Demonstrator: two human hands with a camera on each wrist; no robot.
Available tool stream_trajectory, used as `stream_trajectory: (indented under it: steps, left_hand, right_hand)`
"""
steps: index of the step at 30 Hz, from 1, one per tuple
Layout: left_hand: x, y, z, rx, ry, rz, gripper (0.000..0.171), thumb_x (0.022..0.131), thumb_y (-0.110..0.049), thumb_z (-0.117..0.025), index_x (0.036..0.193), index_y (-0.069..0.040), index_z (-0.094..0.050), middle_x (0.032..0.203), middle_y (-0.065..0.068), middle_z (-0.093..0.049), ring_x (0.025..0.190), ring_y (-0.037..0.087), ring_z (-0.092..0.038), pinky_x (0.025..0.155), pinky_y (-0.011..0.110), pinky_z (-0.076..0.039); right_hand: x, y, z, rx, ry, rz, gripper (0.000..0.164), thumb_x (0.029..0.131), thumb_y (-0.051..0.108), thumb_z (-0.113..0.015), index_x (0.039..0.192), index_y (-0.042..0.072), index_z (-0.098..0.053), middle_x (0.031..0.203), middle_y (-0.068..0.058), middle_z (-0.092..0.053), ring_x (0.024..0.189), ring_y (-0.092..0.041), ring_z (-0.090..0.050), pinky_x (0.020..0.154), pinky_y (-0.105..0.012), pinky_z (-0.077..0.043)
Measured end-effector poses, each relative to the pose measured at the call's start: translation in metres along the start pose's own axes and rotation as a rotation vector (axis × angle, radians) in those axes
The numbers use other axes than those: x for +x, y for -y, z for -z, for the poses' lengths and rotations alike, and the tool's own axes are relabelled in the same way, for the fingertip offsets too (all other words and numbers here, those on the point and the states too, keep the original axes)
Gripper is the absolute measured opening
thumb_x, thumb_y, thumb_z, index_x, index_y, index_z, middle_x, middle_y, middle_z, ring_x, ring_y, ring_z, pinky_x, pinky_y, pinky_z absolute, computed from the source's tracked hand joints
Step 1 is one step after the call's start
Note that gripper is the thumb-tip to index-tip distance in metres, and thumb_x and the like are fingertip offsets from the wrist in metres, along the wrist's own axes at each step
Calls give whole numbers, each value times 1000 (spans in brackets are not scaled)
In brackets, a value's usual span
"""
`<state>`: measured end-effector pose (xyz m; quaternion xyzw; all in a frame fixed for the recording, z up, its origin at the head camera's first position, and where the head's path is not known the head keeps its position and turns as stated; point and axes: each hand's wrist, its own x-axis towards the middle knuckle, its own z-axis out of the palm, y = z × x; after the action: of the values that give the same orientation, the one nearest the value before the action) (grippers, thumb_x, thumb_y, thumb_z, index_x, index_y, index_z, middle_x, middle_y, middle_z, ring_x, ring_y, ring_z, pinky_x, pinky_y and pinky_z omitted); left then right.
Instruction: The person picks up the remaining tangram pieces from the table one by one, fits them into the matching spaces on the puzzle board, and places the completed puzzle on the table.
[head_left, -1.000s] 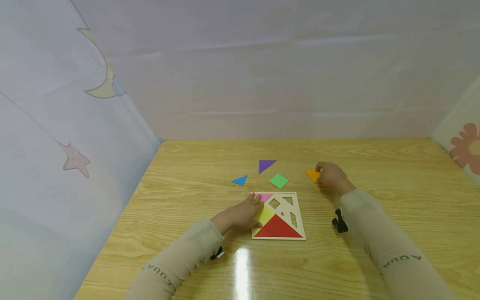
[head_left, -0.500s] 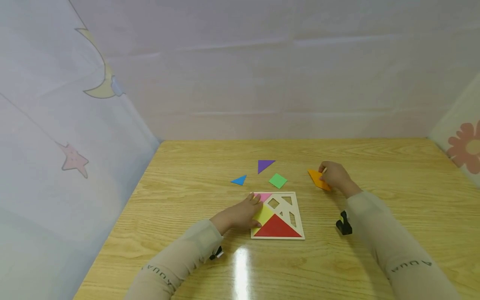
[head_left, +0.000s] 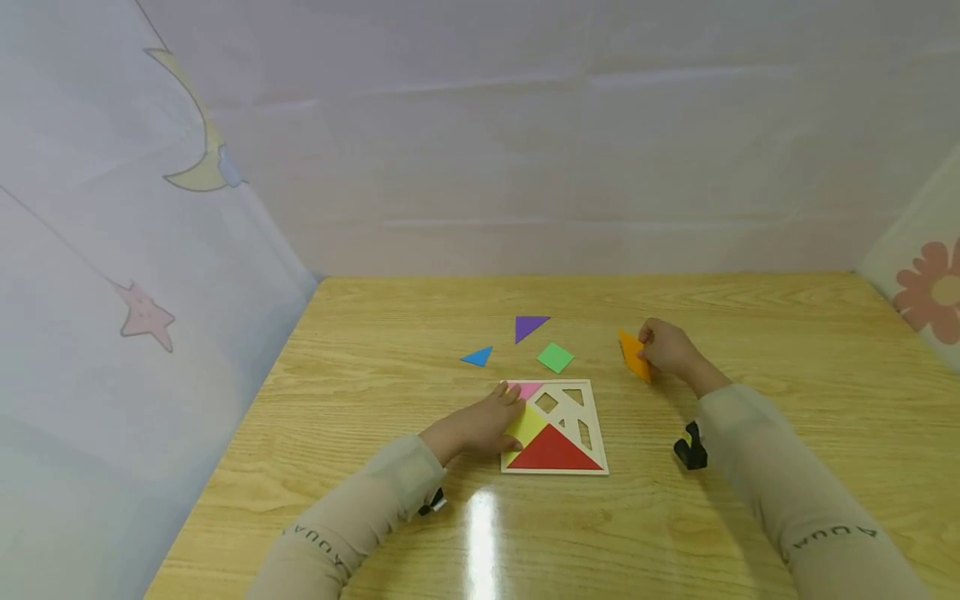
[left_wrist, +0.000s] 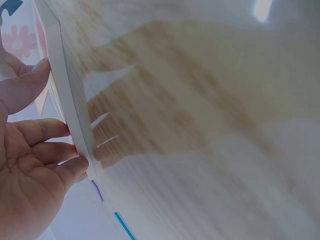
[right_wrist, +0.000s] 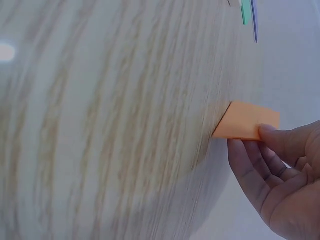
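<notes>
My right hand (head_left: 672, 346) pinches an orange parallelogram tangram piece (head_left: 634, 357) between thumb and fingers. In the right wrist view the orange piece (right_wrist: 245, 121) stands tilted up, one edge right at the tabletop. My left hand (head_left: 483, 423) rests on the left side of a wooden tangram board (head_left: 597, 417), fingers extended over it. Set in the board are a red triangle (head_left: 555, 454), a yellow triangle (head_left: 529, 423) and a pink piece (head_left: 527, 390), the last two partly hidden by the hand. Several cut-out slots show at the board's right. The left wrist view has the fingertips (left_wrist: 77, 165) at the board's edge.
Beyond the board lie a blue triangle (head_left: 478, 357), a purple triangle (head_left: 530, 327) and a green square (head_left: 555, 357) on the wooden table (head_left: 360, 333). A pale printed cloth (head_left: 480, 167) stands along the table's back and sides. Black wrist cameras show below both sleeves.
My right hand has drawn the orange piece slightly right and tipped it from lying flat to standing on edge. The left hand stays on the board.
</notes>
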<state>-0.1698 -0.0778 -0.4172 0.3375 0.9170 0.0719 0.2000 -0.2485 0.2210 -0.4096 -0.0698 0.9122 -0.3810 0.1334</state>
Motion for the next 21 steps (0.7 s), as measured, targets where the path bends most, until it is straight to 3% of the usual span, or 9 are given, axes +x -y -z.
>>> stream_trajectory:
  steps: [10, 21]
  left_hand:
    - [1, -1, 1, 15, 7, 11, 65, 83, -32, -56, 132, 2, -30, 140, 17, -15, 128, 32, -8, 103, 31, -13]
    - [0, 0, 1, -11, 9, 9, 65, 83, -31, -55, 132, 2, -29, 140, 17, -13, 128, 31, -6, 103, 31, -12]
  right_hand:
    - [0, 0, -3, 63, 2, 34, 20, 78, -13, -38, 97, -9, -39, 81, -18, -43, 72, -27, -54, 56, -33, -51]
    - [1, -4, -4, 54, 4, 72, 35, 80, -11, -42, 114, -7, -37, 76, -13, -39, 63, -21, -48, 54, -31, -49]
